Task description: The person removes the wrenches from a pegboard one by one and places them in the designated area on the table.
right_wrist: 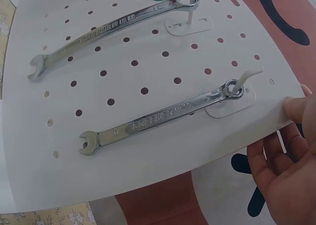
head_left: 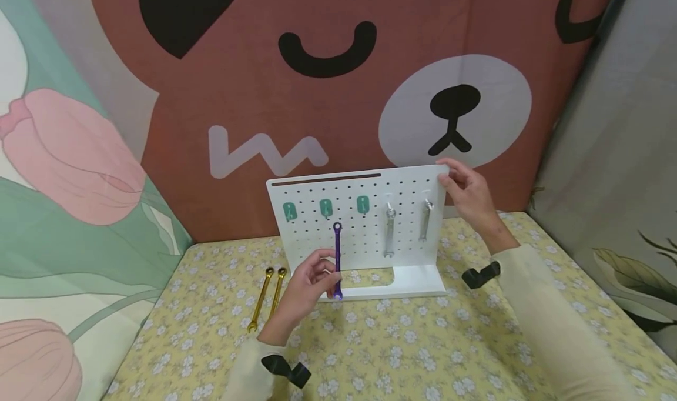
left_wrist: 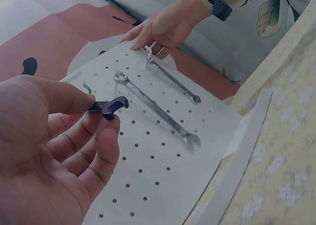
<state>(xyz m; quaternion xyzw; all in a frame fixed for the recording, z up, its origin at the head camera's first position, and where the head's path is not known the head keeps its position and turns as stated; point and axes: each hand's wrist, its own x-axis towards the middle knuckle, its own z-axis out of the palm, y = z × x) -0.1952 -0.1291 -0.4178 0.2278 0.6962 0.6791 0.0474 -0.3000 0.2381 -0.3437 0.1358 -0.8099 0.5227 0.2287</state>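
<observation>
My left hand (head_left: 311, 280) pinches a purple combination wrench (head_left: 337, 254) near its open end, ring end up, in front of the white pegboard (head_left: 365, 242). In the left wrist view the wrench's dark open end (left_wrist: 114, 106) juts from between thumb and fingers. My right hand (head_left: 468, 192) grips the pegboard's upper right corner, thumb on the front face. Two silver wrenches hang by their ring ends from white hooks: a longer one (right_wrist: 113, 26) and a shorter one (right_wrist: 165, 115). Left of them, three green hooks (head_left: 325, 207) sit in a row on the board.
Two gold wrenches (head_left: 260, 300) lie on the flowered tablecloth (head_left: 402, 354) left of the pegboard, one partly hidden by my left hand. Behind the board hangs a brown bear-print curtain (head_left: 238, 95). The board's white base (head_left: 418, 281) rests on the cloth.
</observation>
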